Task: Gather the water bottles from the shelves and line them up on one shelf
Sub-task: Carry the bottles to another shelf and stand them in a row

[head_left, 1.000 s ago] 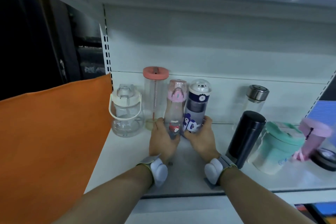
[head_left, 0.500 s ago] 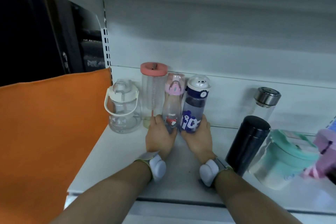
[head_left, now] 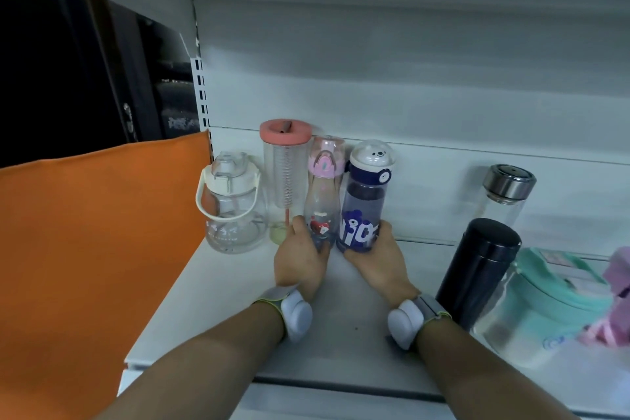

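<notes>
Four bottles stand lined at the back; my left hand [head_left: 300, 257] grips the pink bottle [head_left: 322, 194], my right hand [head_left: 378, 257] the navy bottle [head_left: 363, 204]; several bottles wait rightward

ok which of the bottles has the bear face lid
The navy bottle gripped by the right hand: its white domed cap has a bear face. The others have plain pink, clear, steel or black lids.

Left hand [head_left: 300, 259], right hand [head_left: 378, 261]: both curled, gripping.

Dim, cool, even light with soft shadows; wide-angle bowing at the edges; right margin blurred, perhaps motion.
</notes>
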Tool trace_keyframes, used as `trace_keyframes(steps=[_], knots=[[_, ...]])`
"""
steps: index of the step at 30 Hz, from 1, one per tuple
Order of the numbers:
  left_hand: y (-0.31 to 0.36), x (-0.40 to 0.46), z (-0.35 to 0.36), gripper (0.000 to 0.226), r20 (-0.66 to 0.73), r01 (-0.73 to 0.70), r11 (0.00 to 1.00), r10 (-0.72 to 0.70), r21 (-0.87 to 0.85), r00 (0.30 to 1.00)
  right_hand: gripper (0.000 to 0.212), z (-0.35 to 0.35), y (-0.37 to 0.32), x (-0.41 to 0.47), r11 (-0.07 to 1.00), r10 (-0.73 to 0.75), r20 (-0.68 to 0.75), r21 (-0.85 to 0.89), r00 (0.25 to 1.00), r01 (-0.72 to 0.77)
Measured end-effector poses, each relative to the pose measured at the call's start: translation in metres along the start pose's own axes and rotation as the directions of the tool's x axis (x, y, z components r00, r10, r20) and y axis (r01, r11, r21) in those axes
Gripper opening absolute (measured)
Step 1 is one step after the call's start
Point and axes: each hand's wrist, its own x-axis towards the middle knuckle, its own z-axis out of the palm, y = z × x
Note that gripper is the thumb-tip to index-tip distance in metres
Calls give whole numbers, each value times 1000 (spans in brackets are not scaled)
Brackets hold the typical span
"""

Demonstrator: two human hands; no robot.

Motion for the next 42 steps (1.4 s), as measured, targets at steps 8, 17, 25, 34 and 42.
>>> trace_keyframes(steps=[8, 17, 25, 34, 42], knots=[[-1, 1, 1, 45, 0, -3, 1000, 3, 18, 1000, 63, -8, 4, 9, 998, -61, 57, -9, 997, 62], [-2, 3, 4, 46, 5, -22, 995, 22, 101, 1000, 73, 2, 5, 11, 999, -6, -35, -48, 999, 4], [2, 7, 6, 41, -23, -10, 986, 14, 165, 1000, 73, 2, 3, 8, 998, -9, -34, -58, 999, 7], [2, 10, 9, 48, -25, -21, 982, 26, 188, 999, 77, 8, -1, 12, 991, 2, -101, -134, 995, -15], [2, 11, 11, 46, -24, -62, 970, 70, 235, 997, 77, 9, -4, 12, 987, 37, -146, -152, 989, -60]])
